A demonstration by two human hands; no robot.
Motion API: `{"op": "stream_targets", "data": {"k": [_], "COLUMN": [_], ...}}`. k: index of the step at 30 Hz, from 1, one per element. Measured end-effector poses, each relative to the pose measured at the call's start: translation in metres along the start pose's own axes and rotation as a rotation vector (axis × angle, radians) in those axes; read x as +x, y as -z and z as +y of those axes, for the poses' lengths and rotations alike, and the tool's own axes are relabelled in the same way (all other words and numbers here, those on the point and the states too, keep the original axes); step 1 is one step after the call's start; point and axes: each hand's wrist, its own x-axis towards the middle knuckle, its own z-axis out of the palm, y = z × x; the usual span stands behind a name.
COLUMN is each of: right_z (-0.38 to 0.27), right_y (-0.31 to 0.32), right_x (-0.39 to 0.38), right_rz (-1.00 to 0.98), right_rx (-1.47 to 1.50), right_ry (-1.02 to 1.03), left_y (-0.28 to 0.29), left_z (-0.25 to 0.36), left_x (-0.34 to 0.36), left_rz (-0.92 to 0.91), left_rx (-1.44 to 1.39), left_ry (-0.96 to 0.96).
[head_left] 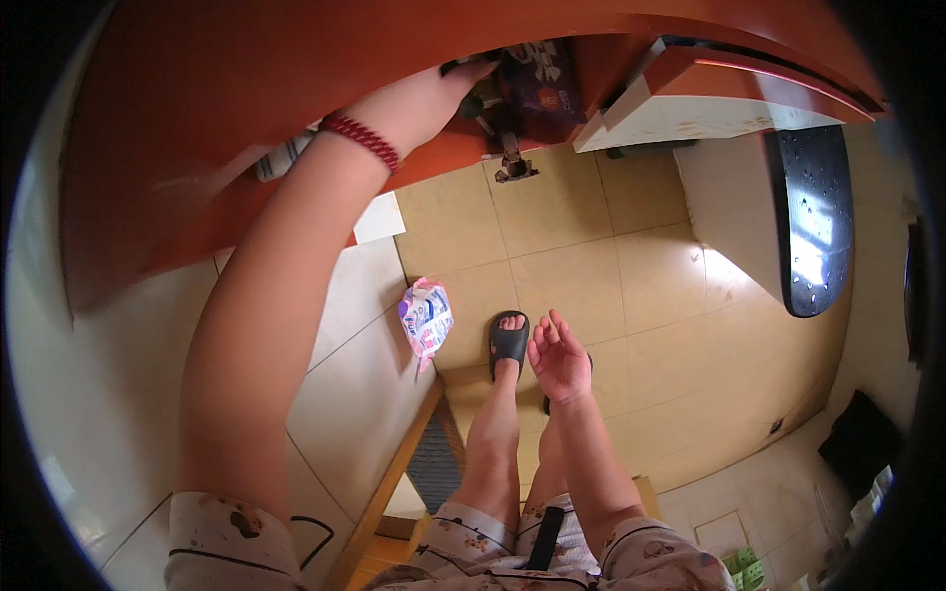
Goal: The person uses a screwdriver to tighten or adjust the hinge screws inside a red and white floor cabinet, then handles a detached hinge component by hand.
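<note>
Left hand (434, 100) is at the far side, arm stretched out, reaching into the red cabinet (227, 138). Fingers partly hidden among dark items; can't tell how far they close or whether they grip anything. Dark printed package (545, 94) sits in the cabinet opening, just right of those fingertips; contact unclear. Red bracelet (362, 139) on left wrist. Right hand (563, 372) is near, at centre, palm up, fingers loosely spread and slightly curled, holding nothing, above the tan tiled floor (562, 222). Cabinet door (714, 103) stands open, far right. Pink-and-white soft pack (426, 320) lies on the floor, left of the right hand and well apart from it. Dark slipper (507, 342) on a foot, just left of the right hand. Glossy black panel (816, 222) with water drops at right.
</note>
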Motion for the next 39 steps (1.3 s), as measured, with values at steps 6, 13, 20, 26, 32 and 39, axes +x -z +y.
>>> {"op": "stream_targets", "data": {"k": [6, 13, 20, 26, 32, 39], "right_z": [0.011, 0.017, 0.014, 0.008, 0.008, -0.005], "right_y": [0.011, 0.004, 0.033, 0.03, 0.024, 0.028], "right_x": [-0.008, -0.011, -0.013, -0.014, -0.013, -0.014], "right_rz": [0.037, 0.015, 0.027, 0.048, 0.034, 0.043], "right_rx": [-0.044, -0.129, -0.148, -0.153, -0.128, -0.171], "right_ry": [-0.054, -0.047, -0.053, -0.047, -0.042, -0.01], "left_y": [0.008, 0.012, -0.002, 0.001, -0.01, -0.002], "left_z": [0.016, 0.002, -0.02, -0.009, 0.0, 0.01], "left_x": [-0.007, -0.013, -0.02, -0.01, 0.01, 0.002], "left_rz": [-0.159, -0.102, 0.0, -0.104, 0.055, -0.124], "left_rx": [-0.077, 0.065, 0.058, -0.039, -0.088, -0.145], "left_ry": [0.106, 0.094, 0.105, 0.086, 0.168, 0.034]}}
